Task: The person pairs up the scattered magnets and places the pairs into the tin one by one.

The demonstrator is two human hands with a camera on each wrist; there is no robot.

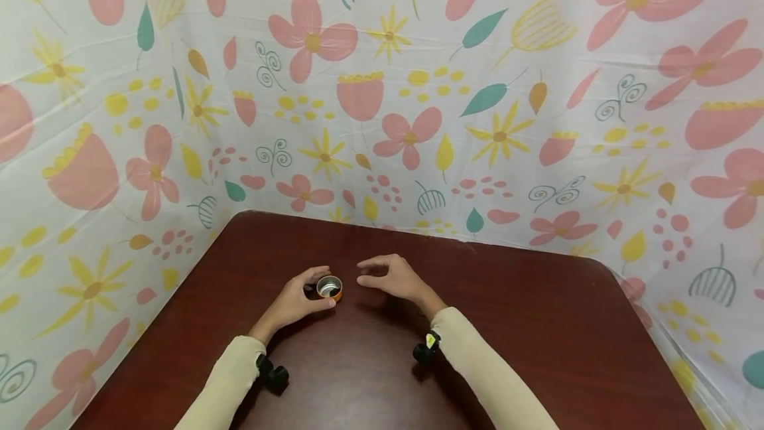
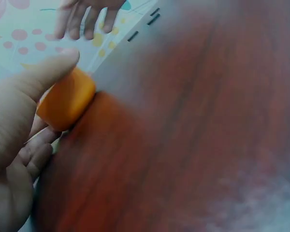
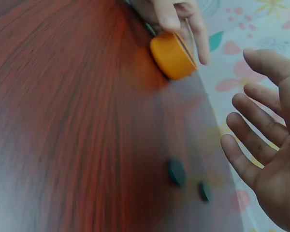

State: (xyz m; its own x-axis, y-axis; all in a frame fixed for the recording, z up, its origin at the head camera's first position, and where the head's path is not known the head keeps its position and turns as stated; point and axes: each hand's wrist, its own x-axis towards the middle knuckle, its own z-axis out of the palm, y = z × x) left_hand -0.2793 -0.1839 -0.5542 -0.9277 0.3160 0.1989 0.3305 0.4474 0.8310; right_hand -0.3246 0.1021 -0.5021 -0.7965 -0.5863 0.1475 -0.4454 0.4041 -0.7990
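- Resting on the dark red wooden table [image 1: 537, 324], the small round orange cap with a shiny metal inside [image 1: 329, 287] sits tilted.
- The left hand [image 1: 295, 300] pinches it between thumb and fingers; a firm, steady grip suits it best.
- The right hand [image 1: 390, 277] hovers just beside it, fingers spread and holding nothing.

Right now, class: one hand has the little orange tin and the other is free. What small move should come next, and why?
Probably bring the right hand across to the orange tin. The left hand grips the tin on the table, while the right hand hovers open beside it, holding nothing.
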